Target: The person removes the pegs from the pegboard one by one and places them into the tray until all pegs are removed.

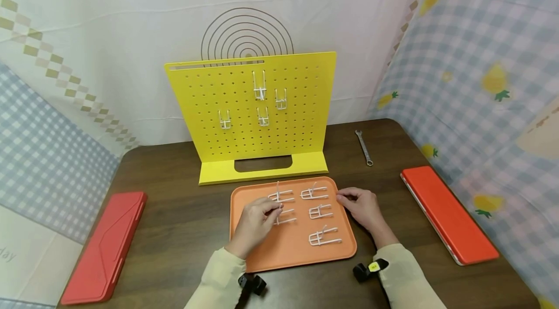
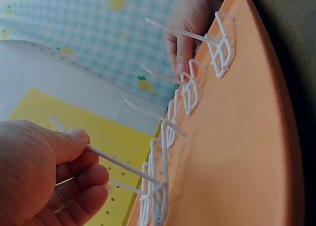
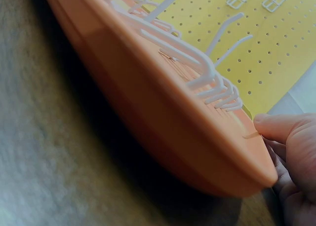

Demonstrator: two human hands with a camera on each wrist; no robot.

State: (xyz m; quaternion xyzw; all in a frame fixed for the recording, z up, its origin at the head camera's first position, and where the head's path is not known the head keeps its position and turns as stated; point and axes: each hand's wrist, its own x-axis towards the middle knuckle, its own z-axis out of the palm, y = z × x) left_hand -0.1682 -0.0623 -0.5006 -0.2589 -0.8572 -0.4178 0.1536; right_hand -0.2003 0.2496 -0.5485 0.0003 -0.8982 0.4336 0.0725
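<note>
On the orange tray (image 1: 297, 255) lie several white wire pegboard hooks, among them a hook (image 1: 324, 236) near the front. My left hand (image 1: 255, 224) is over the tray's left part. Its thumb and forefinger pinch the long prong of a white pegboard hook (image 2: 126, 165), whose wire frame stands close to other hooks. My right hand (image 1: 360, 207) grips the tray's right edge, thumb on the rim and fingers on the outer side. Behind the tray, the yellow pegboard (image 1: 209, 90) stands upright with several white hooks hung on it, one hook (image 1: 259, 87) higher than the others.
A combination wrench (image 1: 364, 148) lies right of the pegboard on the dark wooden table (image 1: 174, 236). Red flat cases lie at both sides, a left case (image 1: 105, 246) and a right case (image 1: 450, 214). Patterned cloth (image 1: 131, 47) hangs around the table.
</note>
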